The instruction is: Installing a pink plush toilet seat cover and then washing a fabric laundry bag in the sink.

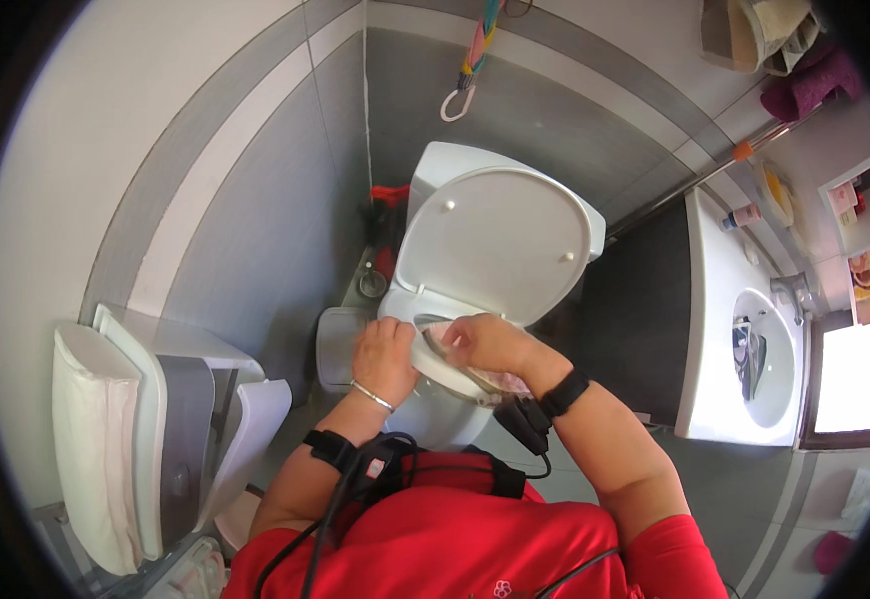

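Observation:
The white toilet's lid [495, 240] is raised and leans on the tank. In front of it, the white toilet seat [442, 371] shows between my hands. My left hand [385, 354] is at the seat's left side, its fingers curled over the edge. Over the seat opening, my right hand [485, 344] is closed, its fingertips bent down in a pinch. Pinkish patterned fabric [502, 381] shows along the seat's edge under my right hand, and a bit of it appears by the fingertips. Part of that fabric is hidden behind the hand.
A small lidded bin [339, 349] stands left of the toilet. At the left wall are a white and grey cabinet [180, 429] and a pale cushion-like bundle [95, 439]. On the right, a washbasin [763, 349] holds dark items. A closed umbrella [475, 55] hangs above.

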Motion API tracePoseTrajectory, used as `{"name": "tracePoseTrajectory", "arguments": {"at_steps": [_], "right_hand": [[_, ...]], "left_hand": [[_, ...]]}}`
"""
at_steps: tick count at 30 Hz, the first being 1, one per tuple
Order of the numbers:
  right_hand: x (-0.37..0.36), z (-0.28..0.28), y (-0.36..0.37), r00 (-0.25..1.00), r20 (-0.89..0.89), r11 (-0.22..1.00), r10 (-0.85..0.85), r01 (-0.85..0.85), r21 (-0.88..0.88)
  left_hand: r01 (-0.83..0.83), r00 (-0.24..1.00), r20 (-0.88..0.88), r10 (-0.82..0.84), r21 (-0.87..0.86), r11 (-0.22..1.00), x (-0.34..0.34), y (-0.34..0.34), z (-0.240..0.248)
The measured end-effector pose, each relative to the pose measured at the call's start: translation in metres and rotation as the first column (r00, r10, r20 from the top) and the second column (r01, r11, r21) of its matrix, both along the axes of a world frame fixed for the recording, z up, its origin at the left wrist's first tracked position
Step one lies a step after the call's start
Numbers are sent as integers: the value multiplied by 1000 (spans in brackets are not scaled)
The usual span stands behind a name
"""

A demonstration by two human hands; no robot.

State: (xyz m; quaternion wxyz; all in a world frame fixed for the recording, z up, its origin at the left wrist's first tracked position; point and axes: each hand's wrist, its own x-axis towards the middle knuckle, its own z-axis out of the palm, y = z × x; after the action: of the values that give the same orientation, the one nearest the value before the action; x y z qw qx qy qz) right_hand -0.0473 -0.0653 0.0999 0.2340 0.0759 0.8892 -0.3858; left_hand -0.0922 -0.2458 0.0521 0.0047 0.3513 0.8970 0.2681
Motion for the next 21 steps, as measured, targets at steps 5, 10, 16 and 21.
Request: {"name": "tracePoseTrajectory", "arguments": {"at_steps": [5,10,16,21], "right_hand": [[-3,-10,-7,999,-1,997,-39,39,74],[1,-28,-11,925,-20,863,-381,347,-368],[-5,-13,-6,927,83,863,-365,371,-342],[-5,-12,-11,920,55,874,-388,386,-295]], "left_hand": [[152,988,-6,-152,8,988,1,-11,-4],[-8,1000,15,6,88,996,0,-8,2],[-169,856,506,109,75,983,-8,-11,-50],[-395,412,903,-127,302,868,11,-9,-93]]}}
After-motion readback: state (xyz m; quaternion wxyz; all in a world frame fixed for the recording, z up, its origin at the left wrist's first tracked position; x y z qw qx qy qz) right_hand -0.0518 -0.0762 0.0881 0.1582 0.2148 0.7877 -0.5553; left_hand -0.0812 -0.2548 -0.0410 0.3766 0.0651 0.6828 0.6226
